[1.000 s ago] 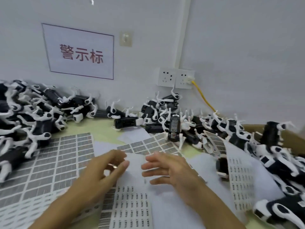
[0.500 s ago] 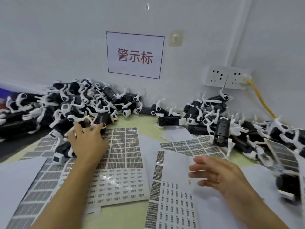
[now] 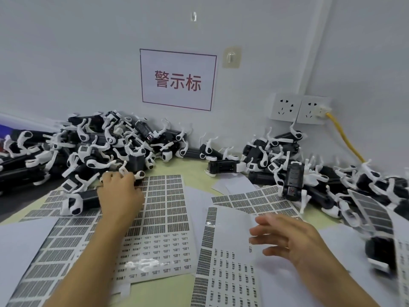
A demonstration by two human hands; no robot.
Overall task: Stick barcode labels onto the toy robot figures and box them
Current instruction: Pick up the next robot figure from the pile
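Toy robot figure (image 3: 132, 161), black body with white limbs, sits at the near edge of the left heap (image 3: 84, 149), directly under my left fingertips. My left hand (image 3: 120, 193) reaches forward onto it, back of the hand up, fingers curled down over the black body; whether they actually clamp it I cannot tell, since the hand covers the contact. Just left of that wrist lies another figure (image 3: 79, 201) on its side, touching the barcode sheet. Under the left hand and forearm: large label sheet (image 3: 168, 218), grey barcode rows above, smaller printed labels below. My right hand (image 3: 285, 238) hovers low over a second label sheet (image 3: 223, 262), fingers spread and slightly bent, gripping nothing; most labels near its fingertips are peeled off, leaving bare backing. Beyond the right hand, a third sheet (image 3: 254, 202) lies fanned out, and past it one figure (image 3: 293, 185) stands on end against the right heap (image 3: 332, 180). Between the two heaps a lone figure (image 3: 223, 168) lies flat on the pale green table (image 3: 194, 167). Wall behind: red-bordered sign (image 3: 178, 79), adhesive hook (image 3: 231, 57), double socket (image 3: 299, 108) with yellow cable (image 3: 345, 138) plugged in.
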